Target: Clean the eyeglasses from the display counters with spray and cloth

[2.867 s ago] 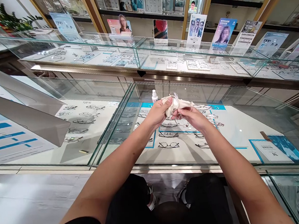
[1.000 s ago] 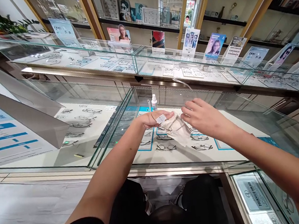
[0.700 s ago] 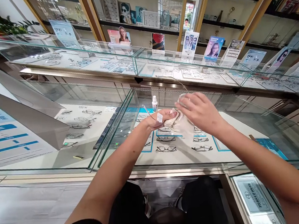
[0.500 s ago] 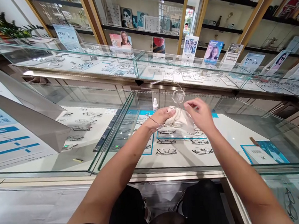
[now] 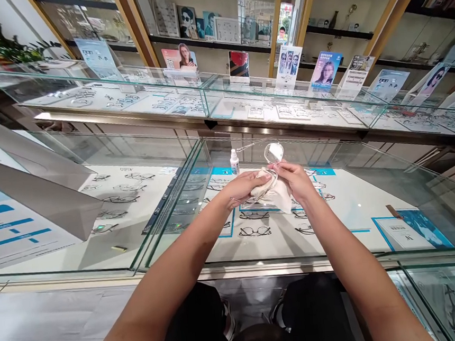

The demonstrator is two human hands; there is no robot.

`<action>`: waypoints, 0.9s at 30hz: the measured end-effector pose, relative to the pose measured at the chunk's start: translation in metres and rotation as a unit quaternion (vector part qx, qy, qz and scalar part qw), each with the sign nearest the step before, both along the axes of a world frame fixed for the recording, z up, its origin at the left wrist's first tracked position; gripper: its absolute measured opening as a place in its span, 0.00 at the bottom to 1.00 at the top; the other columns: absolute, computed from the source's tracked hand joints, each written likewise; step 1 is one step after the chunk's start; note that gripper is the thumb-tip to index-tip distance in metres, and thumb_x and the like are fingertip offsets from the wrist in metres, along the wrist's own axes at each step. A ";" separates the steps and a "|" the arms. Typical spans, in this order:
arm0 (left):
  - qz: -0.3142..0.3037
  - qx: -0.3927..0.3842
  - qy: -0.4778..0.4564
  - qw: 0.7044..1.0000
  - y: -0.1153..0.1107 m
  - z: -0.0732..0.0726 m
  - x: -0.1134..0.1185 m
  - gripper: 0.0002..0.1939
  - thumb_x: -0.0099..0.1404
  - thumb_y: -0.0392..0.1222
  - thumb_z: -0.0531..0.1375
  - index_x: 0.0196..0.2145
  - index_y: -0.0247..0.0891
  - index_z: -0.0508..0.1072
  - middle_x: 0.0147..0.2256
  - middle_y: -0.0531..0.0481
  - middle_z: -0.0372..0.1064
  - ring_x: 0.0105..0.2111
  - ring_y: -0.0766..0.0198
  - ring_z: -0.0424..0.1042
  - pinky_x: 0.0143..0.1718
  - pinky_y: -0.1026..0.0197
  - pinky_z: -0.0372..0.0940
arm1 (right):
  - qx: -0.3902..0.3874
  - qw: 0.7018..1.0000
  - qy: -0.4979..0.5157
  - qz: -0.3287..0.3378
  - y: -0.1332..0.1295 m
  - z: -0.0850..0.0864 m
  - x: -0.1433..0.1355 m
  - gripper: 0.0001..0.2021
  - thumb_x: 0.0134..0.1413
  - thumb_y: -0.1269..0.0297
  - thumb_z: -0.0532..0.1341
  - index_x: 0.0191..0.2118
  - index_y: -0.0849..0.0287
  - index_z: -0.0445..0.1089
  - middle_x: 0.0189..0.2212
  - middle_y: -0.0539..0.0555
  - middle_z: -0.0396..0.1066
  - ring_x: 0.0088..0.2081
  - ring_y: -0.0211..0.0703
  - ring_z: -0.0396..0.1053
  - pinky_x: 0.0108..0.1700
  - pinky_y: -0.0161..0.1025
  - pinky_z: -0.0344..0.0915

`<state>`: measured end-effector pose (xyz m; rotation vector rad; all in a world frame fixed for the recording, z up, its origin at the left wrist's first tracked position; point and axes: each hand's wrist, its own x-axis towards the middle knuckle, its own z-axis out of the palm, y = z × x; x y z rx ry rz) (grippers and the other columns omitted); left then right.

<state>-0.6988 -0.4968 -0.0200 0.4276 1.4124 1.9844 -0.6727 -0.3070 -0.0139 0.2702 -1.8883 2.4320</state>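
Thin-framed glasses [image 5: 274, 152] are held above the glass counter, one round lens sticking up and catching light. My left hand [image 5: 245, 186] is closed on a cream cloth [image 5: 279, 195] wrapped around the other lens, and a temple crosses near its wrist. The fingers of my right hand [image 5: 295, 178] are pinched at the cloth's right edge, just under the bare lens; the cloth hangs down between both hands. Just behind my left hand a small white spray bottle [image 5: 234, 162] stands upright.
Under the glass top [image 5: 258, 252] lie rows of glasses. A large white and blue folded sign [image 5: 12, 221] stands at the left. A booklet [image 5: 402, 232] lies in the case at the right. Behind is another display counter [image 5: 191, 121] with upright cards.
My right hand has moved left and down to the cloth, and its fingers have closed there. The glasses have tilted, and the free temple sits lower. The cloth now hangs between the hands.
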 end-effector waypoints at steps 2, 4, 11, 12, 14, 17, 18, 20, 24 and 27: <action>-0.008 -0.005 -0.014 1.000 0.000 -0.003 -0.001 0.25 0.55 0.54 0.77 0.39 0.31 0.81 0.35 0.45 0.78 0.32 0.65 0.74 0.37 0.63 0.67 | 0.002 1.000 0.000 -0.001 0.001 -0.003 0.000 0.14 0.47 0.51 0.78 0.37 0.53 0.87 0.41 0.52 0.73 0.42 0.42 0.72 0.48 0.40 0.69; -0.013 -0.017 -0.020 1.000 -0.001 -0.005 -0.002 0.26 0.55 0.56 0.77 0.40 0.31 0.81 0.35 0.44 0.78 0.32 0.65 0.74 0.37 0.63 0.67 | 0.004 1.000 0.002 -0.011 0.002 -0.005 -0.001 0.14 0.47 0.50 0.78 0.38 0.52 0.87 0.40 0.52 0.71 0.41 0.41 0.71 0.47 0.40 0.69; 0.010 -0.087 -0.014 0.996 -0.002 -0.007 -0.003 0.28 0.54 0.63 0.75 0.35 0.32 0.83 0.29 0.45 0.77 0.29 0.63 0.71 0.30 0.62 0.63 | 0.015 0.999 0.033 -0.041 0.002 -0.007 -0.004 0.14 0.48 0.48 0.77 0.36 0.51 0.87 0.38 0.51 0.71 0.45 0.44 0.70 0.51 0.41 0.68; 0.011 -0.089 -0.010 0.996 -0.002 -0.007 -0.003 0.29 0.54 0.64 0.75 0.35 0.32 0.83 0.29 0.45 0.77 0.28 0.62 0.72 0.30 0.62 0.63 | 0.015 0.998 0.035 -0.041 0.002 -0.007 -0.004 0.13 0.48 0.49 0.77 0.36 0.51 0.86 0.38 0.51 0.71 0.45 0.44 0.70 0.52 0.41 0.67; 0.013 -0.088 -0.001 0.996 -0.002 -0.007 -0.003 0.29 0.55 0.64 0.74 0.36 0.31 0.83 0.30 0.45 0.77 0.28 0.63 0.71 0.30 0.63 0.63 | 0.013 0.998 0.037 -0.040 0.002 -0.008 -0.004 0.13 0.49 0.49 0.76 0.36 0.51 0.86 0.38 0.51 0.71 0.45 0.44 0.71 0.53 0.41 0.67; 0.009 -0.052 -0.011 0.999 -0.001 -0.004 -0.001 0.28 0.53 0.61 0.76 0.37 0.31 0.82 0.31 0.46 0.78 0.28 0.66 0.72 0.31 0.64 0.65 | 0.002 0.999 0.025 -0.036 0.000 -0.007 -0.003 0.15 0.47 0.48 0.77 0.35 0.52 0.86 0.38 0.52 0.72 0.45 0.45 0.71 0.51 0.42 0.69; 0.004 -0.030 -0.021 0.999 -0.001 -0.002 -0.001 0.27 0.53 0.58 0.78 0.36 0.31 0.82 0.31 0.46 0.78 0.29 0.66 0.72 0.33 0.64 0.66 | -0.003 0.999 0.018 -0.036 -0.001 -0.006 -0.002 0.16 0.45 0.47 0.77 0.35 0.52 0.86 0.38 0.52 0.73 0.44 0.45 0.72 0.50 0.42 0.69; -0.009 0.015 -0.041 0.999 0.001 -0.001 0.000 0.24 0.51 0.51 0.79 0.37 0.30 0.81 0.32 0.46 0.78 0.30 0.66 0.74 0.35 0.64 0.68 | -0.007 0.999 0.005 -0.036 -0.003 -0.005 -0.001 0.17 0.43 0.46 0.78 0.34 0.53 0.86 0.37 0.52 0.74 0.43 0.45 0.72 0.49 0.42 0.70; -0.008 0.069 -0.063 0.996 0.005 -0.003 -0.001 0.20 0.53 0.42 0.79 0.40 0.30 0.80 0.35 0.43 0.80 0.34 0.63 0.78 0.41 0.62 0.71 | -0.020 0.999 -0.013 -0.035 -0.005 -0.005 -0.001 0.18 0.40 0.46 0.79 0.35 0.53 0.86 0.39 0.51 0.76 0.42 0.45 0.72 0.49 0.42 0.71; 0.007 0.083 -0.070 0.994 0.007 -0.005 -0.001 0.18 0.56 0.43 0.77 0.40 0.29 0.80 0.35 0.41 0.80 0.34 0.62 0.78 0.41 0.62 0.71 | -0.022 0.999 -0.009 -0.038 -0.004 -0.006 -0.002 0.19 0.40 0.45 0.79 0.34 0.53 0.86 0.39 0.51 0.75 0.43 0.45 0.72 0.49 0.42 0.70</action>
